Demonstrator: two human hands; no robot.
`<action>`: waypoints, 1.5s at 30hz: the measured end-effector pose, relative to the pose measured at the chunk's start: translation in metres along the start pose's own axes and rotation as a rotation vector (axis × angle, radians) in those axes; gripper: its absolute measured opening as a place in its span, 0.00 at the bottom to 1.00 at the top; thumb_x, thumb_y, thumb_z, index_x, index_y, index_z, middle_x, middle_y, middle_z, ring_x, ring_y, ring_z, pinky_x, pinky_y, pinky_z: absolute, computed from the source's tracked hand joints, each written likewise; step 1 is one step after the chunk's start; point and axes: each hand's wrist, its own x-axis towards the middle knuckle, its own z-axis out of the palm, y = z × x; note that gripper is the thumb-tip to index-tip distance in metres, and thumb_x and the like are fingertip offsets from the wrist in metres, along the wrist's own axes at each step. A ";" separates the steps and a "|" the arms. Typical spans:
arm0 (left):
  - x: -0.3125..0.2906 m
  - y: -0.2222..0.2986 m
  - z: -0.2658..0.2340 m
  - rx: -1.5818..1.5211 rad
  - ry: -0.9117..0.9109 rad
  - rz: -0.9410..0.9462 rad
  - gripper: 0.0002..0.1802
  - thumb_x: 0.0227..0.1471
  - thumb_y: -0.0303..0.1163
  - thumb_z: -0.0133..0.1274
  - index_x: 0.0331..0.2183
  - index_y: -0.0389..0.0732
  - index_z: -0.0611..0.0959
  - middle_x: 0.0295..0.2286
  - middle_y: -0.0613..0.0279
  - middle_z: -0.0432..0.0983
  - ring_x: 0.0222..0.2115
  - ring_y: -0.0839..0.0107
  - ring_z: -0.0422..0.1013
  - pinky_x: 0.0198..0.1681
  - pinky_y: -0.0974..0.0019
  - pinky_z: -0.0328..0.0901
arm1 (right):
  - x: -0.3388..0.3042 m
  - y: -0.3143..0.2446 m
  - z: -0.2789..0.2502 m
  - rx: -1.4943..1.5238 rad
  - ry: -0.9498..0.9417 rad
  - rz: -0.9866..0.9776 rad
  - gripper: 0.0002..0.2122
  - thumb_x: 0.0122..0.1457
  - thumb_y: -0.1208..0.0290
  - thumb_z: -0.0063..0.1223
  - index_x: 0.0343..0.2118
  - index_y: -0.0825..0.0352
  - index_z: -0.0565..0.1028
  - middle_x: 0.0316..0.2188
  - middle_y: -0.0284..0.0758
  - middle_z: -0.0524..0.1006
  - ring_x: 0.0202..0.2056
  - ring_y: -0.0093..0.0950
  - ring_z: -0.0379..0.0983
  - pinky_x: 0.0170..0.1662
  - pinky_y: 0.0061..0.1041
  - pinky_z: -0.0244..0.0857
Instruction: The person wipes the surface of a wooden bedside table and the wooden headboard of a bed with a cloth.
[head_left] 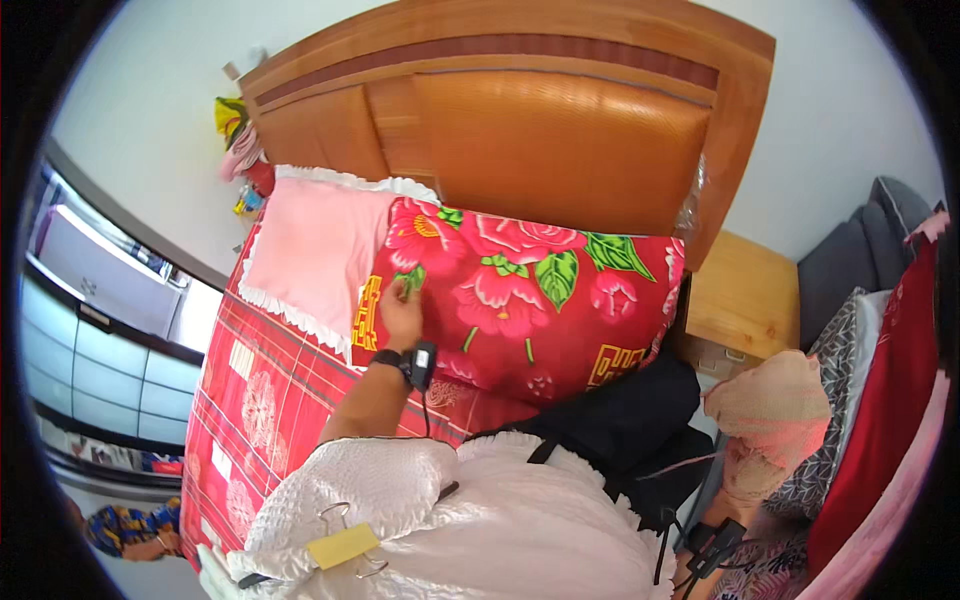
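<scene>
A red pillow (pixel 570 300) with large pink flowers and green leaves lies against the headboard, overlapping a plain pink pillow (pixel 315 235) with a white ruffled edge. My left hand (pixel 405 310) is at the red pillow's left end, its fingers bent against the fabric as if pinching it. Off to the right, over the gap beside the bed, my right hand (pixel 745 475) holds a beige and pink cloth (pixel 780 405). The cloth hides most of that hand's fingers.
A wooden headboard (pixel 560 150) rises behind the pillows. The bed bears a red checked sheet (pixel 255 400). To the right stand a wooden nightstand (pixel 745 295) and a dark grey seat (pixel 850 250) with a patterned cushion (pixel 825 400) and red bedding (pixel 880 440). Black fabric (pixel 620 420) lies near me.
</scene>
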 end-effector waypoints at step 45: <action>0.025 0.113 -0.207 0.254 0.039 0.382 0.12 0.52 0.32 0.50 0.38 0.38 0.76 0.29 0.59 0.75 0.28 0.68 0.71 0.33 0.71 0.66 | -0.026 0.023 0.021 0.659 0.027 0.573 0.21 0.55 0.50 0.37 0.44 0.59 0.69 0.39 0.34 0.73 0.39 0.33 0.70 0.33 0.34 0.68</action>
